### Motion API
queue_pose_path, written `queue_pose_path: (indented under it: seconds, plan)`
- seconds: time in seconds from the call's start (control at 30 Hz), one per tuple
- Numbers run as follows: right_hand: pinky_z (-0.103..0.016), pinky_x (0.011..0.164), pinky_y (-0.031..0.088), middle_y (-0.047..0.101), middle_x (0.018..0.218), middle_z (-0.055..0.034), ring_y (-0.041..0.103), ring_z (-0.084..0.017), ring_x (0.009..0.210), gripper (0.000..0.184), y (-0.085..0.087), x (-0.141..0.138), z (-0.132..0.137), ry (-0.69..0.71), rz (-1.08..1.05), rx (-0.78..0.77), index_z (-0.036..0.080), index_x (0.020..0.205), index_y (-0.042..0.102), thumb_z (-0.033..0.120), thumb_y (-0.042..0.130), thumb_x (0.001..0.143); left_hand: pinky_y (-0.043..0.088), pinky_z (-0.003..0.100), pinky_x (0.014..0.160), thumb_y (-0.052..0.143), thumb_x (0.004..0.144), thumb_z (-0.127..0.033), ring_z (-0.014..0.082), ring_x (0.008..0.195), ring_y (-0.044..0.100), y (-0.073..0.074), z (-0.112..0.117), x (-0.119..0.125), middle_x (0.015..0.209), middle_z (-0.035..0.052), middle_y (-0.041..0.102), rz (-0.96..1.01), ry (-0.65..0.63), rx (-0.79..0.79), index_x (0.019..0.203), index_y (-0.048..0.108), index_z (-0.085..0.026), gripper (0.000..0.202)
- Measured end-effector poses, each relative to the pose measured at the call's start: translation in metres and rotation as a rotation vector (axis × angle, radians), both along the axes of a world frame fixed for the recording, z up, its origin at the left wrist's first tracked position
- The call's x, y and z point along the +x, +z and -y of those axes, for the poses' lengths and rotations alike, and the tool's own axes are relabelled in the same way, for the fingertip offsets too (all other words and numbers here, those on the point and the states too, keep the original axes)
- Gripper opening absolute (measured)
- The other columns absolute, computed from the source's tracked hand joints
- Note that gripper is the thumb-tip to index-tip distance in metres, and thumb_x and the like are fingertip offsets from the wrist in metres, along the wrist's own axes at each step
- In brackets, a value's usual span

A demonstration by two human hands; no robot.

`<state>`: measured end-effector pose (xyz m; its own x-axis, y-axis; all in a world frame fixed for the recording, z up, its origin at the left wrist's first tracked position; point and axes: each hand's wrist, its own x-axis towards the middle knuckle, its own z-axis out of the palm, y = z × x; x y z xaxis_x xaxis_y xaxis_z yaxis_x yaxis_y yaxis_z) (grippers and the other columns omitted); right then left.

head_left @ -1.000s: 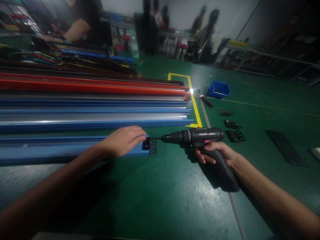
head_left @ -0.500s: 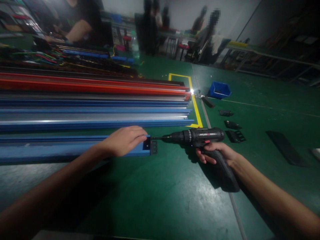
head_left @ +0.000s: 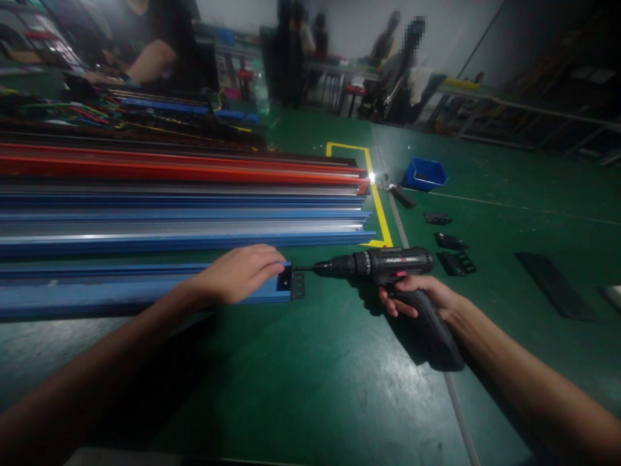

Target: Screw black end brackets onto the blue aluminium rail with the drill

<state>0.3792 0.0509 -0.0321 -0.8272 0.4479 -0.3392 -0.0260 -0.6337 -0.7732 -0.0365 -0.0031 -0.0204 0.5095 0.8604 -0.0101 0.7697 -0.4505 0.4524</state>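
My right hand (head_left: 417, 296) is wrapped round the grip of a black cordless drill (head_left: 395, 262), which lies level and points left. Its long bit (head_left: 305, 266) reaches a black end cap (head_left: 297, 285) at the right end of a blue aluminium profile (head_left: 140, 289). Over that end of the profile rests my left hand (head_left: 245, 272), its fingers closed across the far edge and the thumb near the cap. The fingertips on the far side are hidden. Whether the bit sits in a screw is too small to tell.
More blue profiles (head_left: 194, 243) and orange profiles (head_left: 194, 169) lie behind, beside yellow tape (head_left: 381, 213). At right are pliers (head_left: 402, 195), a blue bin (head_left: 427, 173), loose black caps (head_left: 456, 263) and a dark flat piece (head_left: 555, 285). A tangle of wires (head_left: 82, 110) and a person (head_left: 152, 58) are at back left.
Almost nothing differs. The drill and my right hand appear shifted very slightly left and up; my left hand stays on the profile.
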Motion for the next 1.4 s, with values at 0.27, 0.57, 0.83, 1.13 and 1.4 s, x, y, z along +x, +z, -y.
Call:
queue_pose_path:
  seconds: [0.27,0.57,0.83,1.13,1.4]
  plan:
    - [-0.024,0.069,0.058,0.078,0.083,-0.0105,0.063,-0.008,0.051,0.028,0.0,0.0004,-0.0001,0.017,-0.003,0.002,0.004,0.1,0.076,0.03,0.072,0.091,0.05,0.038,0.097,0.037,0.11,-0.042,0.0226,0.109,0.066,0.0011,0.0003,0.0006,0.117,0.0072,0.074,0.004,0.002,0.013,0.117,0.073,-0.022,0.042]
    - [-0.024,0.068,0.059,0.078,0.083,-0.01,0.062,-0.008,0.05,0.026,-0.0016,0.0019,0.0001,0.002,0.009,-0.012,0.004,0.099,0.078,0.028,0.071,0.091,0.05,0.039,0.097,0.036,0.11,-0.043,0.0238,0.11,0.066,0.0001,-0.0009,0.0007,0.118,0.0079,0.073,-0.004,-0.002,0.001,0.118,0.073,-0.022,0.043]
    - [-0.023,0.068,0.058,0.078,0.082,-0.0108,0.063,-0.007,0.05,0.027,-0.0019,0.0014,0.0,-0.005,0.01,-0.024,0.003,0.098,0.077,0.028,0.071,0.091,0.049,0.038,0.096,0.039,0.11,-0.042,0.0226,0.107,0.066,0.001,-0.0006,0.0012,0.116,0.0066,0.073,0.012,0.003,-0.001,0.116,0.073,-0.022,0.04]
    - [-0.024,0.069,0.058,0.078,0.085,-0.0117,0.064,-0.008,0.052,0.029,-0.0028,0.0022,-0.0018,0.008,0.022,0.0,0.003,0.102,0.077,0.029,0.071,0.091,0.049,0.036,0.092,0.04,0.111,-0.041,0.0209,0.104,0.066,0.0022,0.001,0.002,0.114,0.0051,0.073,0.019,0.016,0.016,0.116,0.073,-0.022,0.039]
    - [-0.023,0.069,0.057,0.077,0.082,-0.0097,0.061,-0.007,0.051,0.029,-0.0018,0.001,-0.0004,-0.009,0.047,0.001,0.004,0.097,0.078,0.031,0.073,0.088,0.05,0.036,0.095,0.04,0.111,-0.038,0.0226,0.106,0.067,0.0011,0.0012,0.0038,0.115,0.0077,0.074,-0.001,-0.035,0.113,0.113,0.073,-0.018,0.039]
